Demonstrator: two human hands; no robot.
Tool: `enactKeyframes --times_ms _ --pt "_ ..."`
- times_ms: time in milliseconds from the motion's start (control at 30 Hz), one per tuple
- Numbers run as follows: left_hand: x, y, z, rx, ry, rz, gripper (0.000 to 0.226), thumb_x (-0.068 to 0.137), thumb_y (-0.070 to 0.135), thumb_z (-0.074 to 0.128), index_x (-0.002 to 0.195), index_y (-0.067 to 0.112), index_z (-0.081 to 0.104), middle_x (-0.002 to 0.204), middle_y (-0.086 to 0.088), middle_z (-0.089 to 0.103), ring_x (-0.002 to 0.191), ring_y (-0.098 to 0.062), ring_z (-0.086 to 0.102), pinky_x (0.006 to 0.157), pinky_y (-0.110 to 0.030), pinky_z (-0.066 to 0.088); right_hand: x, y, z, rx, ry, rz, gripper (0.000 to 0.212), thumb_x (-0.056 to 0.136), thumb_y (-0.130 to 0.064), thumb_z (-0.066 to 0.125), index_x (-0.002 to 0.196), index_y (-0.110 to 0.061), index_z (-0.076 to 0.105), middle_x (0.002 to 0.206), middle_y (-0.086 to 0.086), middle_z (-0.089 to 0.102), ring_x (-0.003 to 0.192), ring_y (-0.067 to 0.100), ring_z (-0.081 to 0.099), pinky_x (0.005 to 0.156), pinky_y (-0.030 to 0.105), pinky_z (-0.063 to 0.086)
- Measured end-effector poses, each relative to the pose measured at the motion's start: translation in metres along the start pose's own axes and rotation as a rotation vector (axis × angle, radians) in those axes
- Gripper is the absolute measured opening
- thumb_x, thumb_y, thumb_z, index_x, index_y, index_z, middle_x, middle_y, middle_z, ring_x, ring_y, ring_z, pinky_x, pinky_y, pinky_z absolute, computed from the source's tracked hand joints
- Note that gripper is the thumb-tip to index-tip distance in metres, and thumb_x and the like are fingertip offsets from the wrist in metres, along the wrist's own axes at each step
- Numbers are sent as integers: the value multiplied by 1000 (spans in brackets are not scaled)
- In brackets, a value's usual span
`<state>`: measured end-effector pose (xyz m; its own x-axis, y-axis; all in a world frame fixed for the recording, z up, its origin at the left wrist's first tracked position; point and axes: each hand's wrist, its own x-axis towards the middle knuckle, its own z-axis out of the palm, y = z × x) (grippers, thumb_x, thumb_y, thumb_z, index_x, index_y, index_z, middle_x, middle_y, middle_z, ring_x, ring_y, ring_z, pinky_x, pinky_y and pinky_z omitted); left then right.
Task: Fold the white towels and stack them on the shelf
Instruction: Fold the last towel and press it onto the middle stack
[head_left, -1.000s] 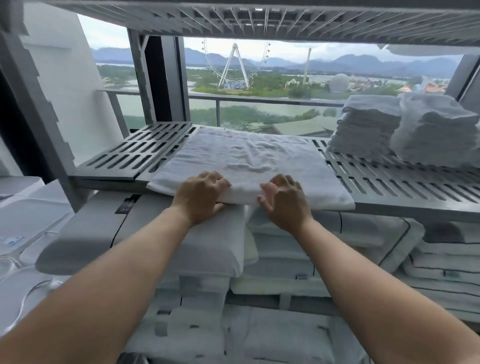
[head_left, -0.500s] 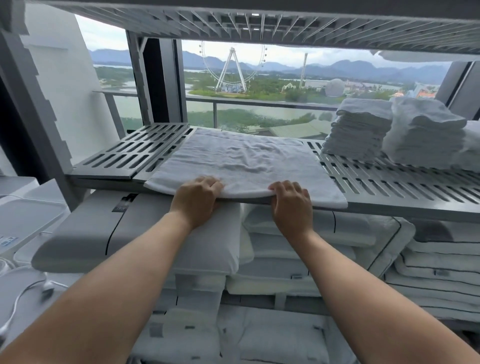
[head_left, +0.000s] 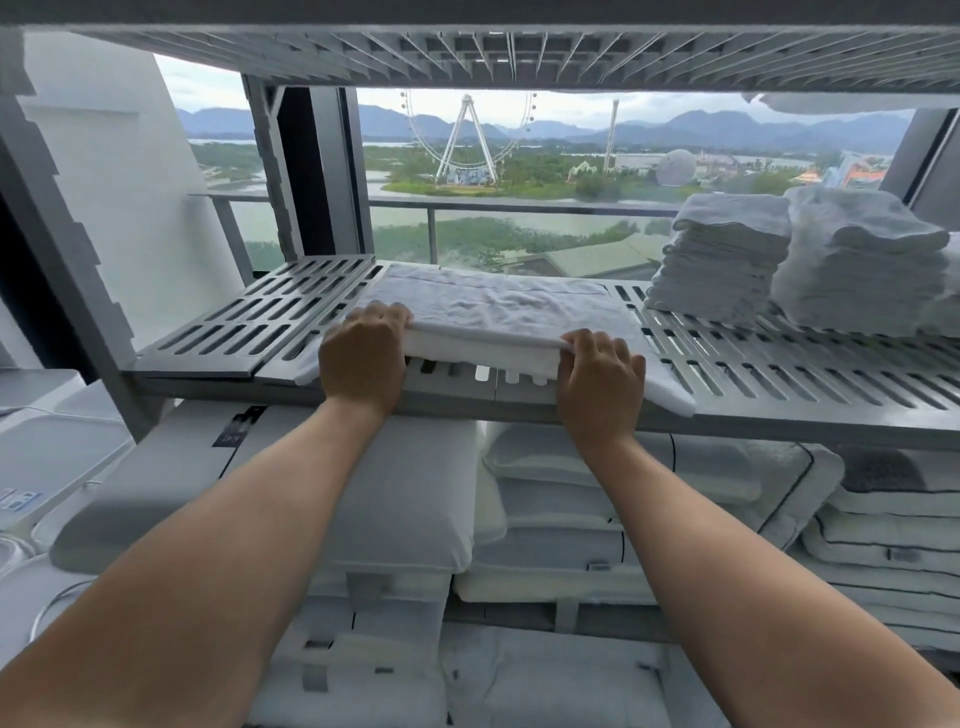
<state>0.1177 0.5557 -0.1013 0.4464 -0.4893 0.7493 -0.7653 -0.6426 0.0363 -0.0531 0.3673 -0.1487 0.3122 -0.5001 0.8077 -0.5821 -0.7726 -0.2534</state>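
Observation:
A white towel (head_left: 493, 306) lies spread on the grey slatted shelf (head_left: 291, 306) in front of me. My left hand (head_left: 363, 358) grips its near edge on the left, fingers curled over the top. My right hand (head_left: 600, 376) grips the same edge further right. Between the hands the near edge is lifted off the slats and turned back over the towel, so bare slats show beneath it. The towel's two near corners still lie flat on the shelf outside my hands.
Two stacks of folded white towels (head_left: 722, 254) (head_left: 857, 265) stand at the right on the same shelf. Another slatted shelf (head_left: 519, 57) hangs close overhead. Pillows (head_left: 395, 499) and bedding fill the level below. A window with a railing lies behind.
Both hands took hold of the towel's near edge, lifted it off the shelf front and carried it away from me, spreading further apart.

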Motion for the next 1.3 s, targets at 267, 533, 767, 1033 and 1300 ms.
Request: enactKeyframes --times_ms 267,533,767,1033,1300 --pt "80 -8 51 -31 28 49 32 93 1 44 119 12 58 107 -13 62 92 -35 64 72 -46 53 77 16 43 -202 91 -144 20 98 -28 52 96 -16 67 83 3 69 82 28 57 78 40 38" --pt "169 -38 153 104 -148 319 23 91 16 47 87 14 69 79 -10 69 73 -29 61 74 -40 49 155 38 132 -186 -304 -138 17 85 -24 52 81 -19 68 76 11 68 84 31 61 85 38 40" --pt "186 -54 215 -55 -630 245 18 89 22 40 77 32 50 98 1 64 88 -22 55 73 -35 45 179 45 178 -87 -798 58 36 92 -43 47 74 -16 61 82 3 66 79 23 58 68 36 44" --pt "178 -54 222 -124 -491 335 14 91 21 42 80 27 47 81 0 57 72 -21 50 65 -33 39 180 31 197 -5 -731 -6 53 95 -48 48 55 -14 40 54 2 49 60 24 49 54 35 32" --pt "182 -49 215 -115 -590 341 28 100 42 37 90 25 56 100 3 62 98 -19 55 78 -37 45 187 32 195 -284 -787 283 10 87 -30 50 88 -21 53 92 3 53 86 28 52 73 36 41"
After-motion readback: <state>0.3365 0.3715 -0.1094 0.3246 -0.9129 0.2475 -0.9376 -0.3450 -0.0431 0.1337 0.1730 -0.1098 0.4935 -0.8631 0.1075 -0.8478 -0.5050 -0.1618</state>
